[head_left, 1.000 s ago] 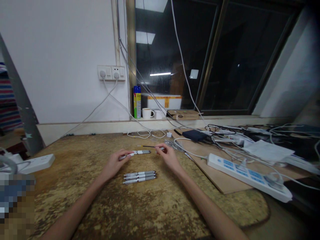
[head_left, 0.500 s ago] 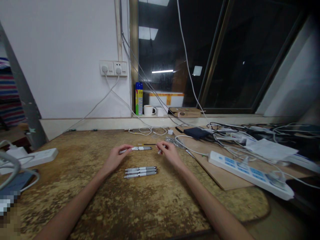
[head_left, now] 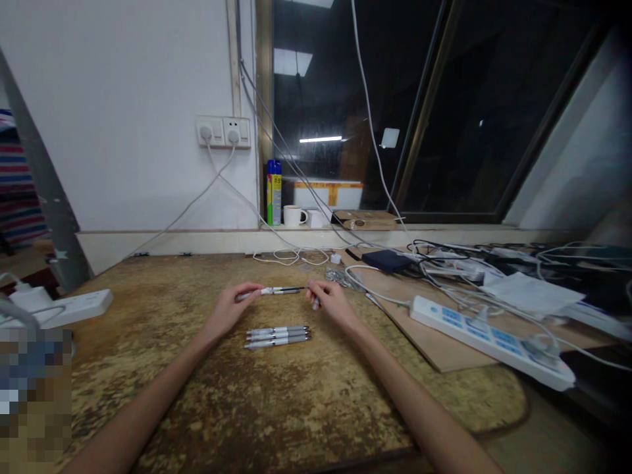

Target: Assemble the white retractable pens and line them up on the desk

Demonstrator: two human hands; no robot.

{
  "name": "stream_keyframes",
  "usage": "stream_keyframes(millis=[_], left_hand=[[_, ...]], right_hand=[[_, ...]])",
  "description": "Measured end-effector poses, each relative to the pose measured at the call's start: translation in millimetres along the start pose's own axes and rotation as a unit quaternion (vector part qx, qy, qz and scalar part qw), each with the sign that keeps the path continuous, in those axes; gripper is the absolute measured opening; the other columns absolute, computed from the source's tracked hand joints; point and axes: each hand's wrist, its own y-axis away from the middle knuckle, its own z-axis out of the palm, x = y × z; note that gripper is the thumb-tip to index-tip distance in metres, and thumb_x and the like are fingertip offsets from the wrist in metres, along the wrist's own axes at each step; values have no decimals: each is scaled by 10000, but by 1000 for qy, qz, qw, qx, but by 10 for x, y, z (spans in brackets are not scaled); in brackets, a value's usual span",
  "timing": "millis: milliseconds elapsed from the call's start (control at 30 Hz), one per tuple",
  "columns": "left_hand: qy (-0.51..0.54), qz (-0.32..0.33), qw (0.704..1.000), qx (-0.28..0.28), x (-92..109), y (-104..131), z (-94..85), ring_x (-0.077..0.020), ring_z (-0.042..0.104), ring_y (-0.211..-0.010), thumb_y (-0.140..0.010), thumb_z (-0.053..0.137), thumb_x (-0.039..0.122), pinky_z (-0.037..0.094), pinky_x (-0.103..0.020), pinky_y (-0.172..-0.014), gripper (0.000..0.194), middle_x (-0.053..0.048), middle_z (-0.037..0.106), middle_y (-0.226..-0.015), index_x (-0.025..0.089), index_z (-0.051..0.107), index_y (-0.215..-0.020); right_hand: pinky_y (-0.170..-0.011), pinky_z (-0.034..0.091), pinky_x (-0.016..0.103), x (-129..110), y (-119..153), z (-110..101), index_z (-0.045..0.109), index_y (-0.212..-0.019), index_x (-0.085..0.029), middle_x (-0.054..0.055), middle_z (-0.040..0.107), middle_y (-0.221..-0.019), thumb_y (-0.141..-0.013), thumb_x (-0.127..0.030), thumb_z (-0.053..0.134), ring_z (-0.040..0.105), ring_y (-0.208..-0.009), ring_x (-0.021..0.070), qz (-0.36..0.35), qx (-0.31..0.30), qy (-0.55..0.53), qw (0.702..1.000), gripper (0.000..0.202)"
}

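**Pretty much one straight line here**

So the bare left hand [head_left: 232, 308] has its grip pinched on a slim white-and-grey plastic pen barrel [head_left: 268, 291] over the scuffed yellow-brown counter [head_left: 276, 401]. Its long axis runs sideways, straight at the bare right hand [head_left: 332, 301], whose grip pinches the right end of a thin dark rod [head_left: 293, 289]. Rod overlaps barrel; inside or alongside, can't tell. Three grey-and-white pens [head_left: 279, 338] lie nearer the person.

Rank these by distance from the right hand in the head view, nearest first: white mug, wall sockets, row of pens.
1. Row of pens, below and left of the right hand.
2. White mug, farther back, to the left.
3. Wall sockets, higher up, farther left.
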Motion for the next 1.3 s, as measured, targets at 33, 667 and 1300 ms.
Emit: stream_keyframes(millis=[33,667,1300], left_hand=[[2,0,1000,-1,7,1,3,-252,670,-1037,-902,586,488,483,-357,-973,369,-74,756,-1095,201,756,-1059],[-1,21,1000,-14,168,73,131,-240,695,-1019,-841,686,472,502,-334,-963,328,-61,770,-1084,220,783,-1028],[-11,11,1000,18,75,33,67,-246,690,-1017,-854,651,496,509,-347,-950,353,-64,767,-1081,216,776,-1028]], right_hand=[[-517,394,248,3,0,0,665,-660,-174,4,562,-538,-907,-597,526,520,-491,133,0,-2,-1,1000,509],[-610,416,236,-56,88,197,689,-855,-188,-4,650,-694,-939,-464,560,587,-632,139,-65,-66,60,994,316],[-878,484,316,29,-1,84,686,-1022,-201,46,694,-1007,-825,-311,576,640,-877,182,-21,43,-42,998,251]])
